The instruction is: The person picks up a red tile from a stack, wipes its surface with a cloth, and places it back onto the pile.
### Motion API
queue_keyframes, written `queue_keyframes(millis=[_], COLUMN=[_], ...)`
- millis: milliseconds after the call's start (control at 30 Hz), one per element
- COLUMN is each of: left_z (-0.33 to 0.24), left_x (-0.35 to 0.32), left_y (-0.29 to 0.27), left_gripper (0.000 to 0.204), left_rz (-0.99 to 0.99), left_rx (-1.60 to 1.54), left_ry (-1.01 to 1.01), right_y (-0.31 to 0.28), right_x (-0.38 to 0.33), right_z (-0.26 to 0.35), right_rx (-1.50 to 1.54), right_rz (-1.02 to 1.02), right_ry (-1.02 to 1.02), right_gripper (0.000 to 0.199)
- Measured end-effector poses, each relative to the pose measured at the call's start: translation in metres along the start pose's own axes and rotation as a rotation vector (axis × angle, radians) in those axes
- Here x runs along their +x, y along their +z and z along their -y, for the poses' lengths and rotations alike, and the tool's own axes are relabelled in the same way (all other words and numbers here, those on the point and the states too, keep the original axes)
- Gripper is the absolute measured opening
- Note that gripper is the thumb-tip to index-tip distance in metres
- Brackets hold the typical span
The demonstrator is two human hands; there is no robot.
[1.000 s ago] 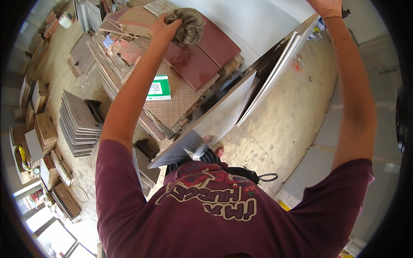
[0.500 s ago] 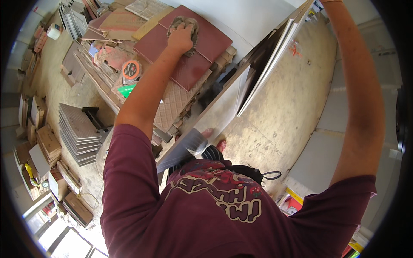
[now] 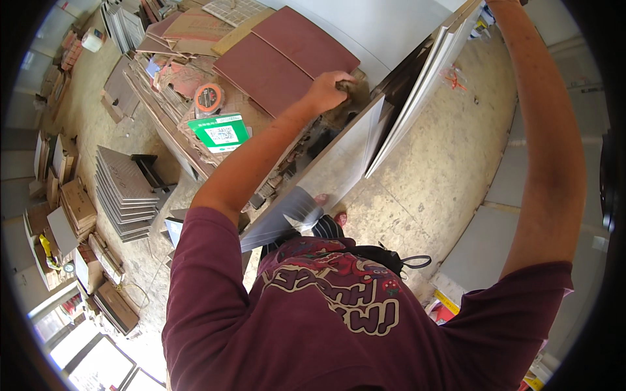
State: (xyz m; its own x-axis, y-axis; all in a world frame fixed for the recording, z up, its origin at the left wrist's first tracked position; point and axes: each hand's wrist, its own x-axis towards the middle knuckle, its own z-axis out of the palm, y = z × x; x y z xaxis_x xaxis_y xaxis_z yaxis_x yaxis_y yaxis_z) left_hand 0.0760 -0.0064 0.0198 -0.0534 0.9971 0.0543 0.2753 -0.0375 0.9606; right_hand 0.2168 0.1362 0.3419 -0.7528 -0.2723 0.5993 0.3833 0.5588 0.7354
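Two dark red tiles lie overlapping on a stack of boards and cardboard at the upper middle. My left hand is just past their right edge, fingers curled down and closed on a grey-brown rag, which is partly hidden by the hand. In front of my body, large glossy tiles lean upright in a row, their pale edges running to the upper right. My right hand is near the top end of that row, cut off by the picture's edge, its fingers hidden.
An orange tape measure and a green card lie on the stack. Grey tiles stand in a row on the floor at left, with cardboard boxes beyond. Pale panels line the right side.
My left hand has moved right with the rag, off the red tiles' surface to beside their edge. The green card now shows more fully. My right arm has barely moved.
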Motion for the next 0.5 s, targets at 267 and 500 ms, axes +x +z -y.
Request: queue_keyframes(millis=[267, 500], left_z=[-0.017, 0.060], left_x=[0.028, 0.021], left_y=[-0.096, -0.198], left_gripper=[0.037, 0.073], left_rz=[-0.226, -0.298], left_rx=[-0.138, 0.292], left_ry=[0.040, -0.108], right_y=[-0.001, 0.003], right_x=[-0.004, -0.004], right_z=[-0.002, -0.003], right_rx=[0.029, 0.021], right_rz=[-0.007, -0.023], right_ry=[0.026, 0.025], right_gripper=[0.012, 0.010])
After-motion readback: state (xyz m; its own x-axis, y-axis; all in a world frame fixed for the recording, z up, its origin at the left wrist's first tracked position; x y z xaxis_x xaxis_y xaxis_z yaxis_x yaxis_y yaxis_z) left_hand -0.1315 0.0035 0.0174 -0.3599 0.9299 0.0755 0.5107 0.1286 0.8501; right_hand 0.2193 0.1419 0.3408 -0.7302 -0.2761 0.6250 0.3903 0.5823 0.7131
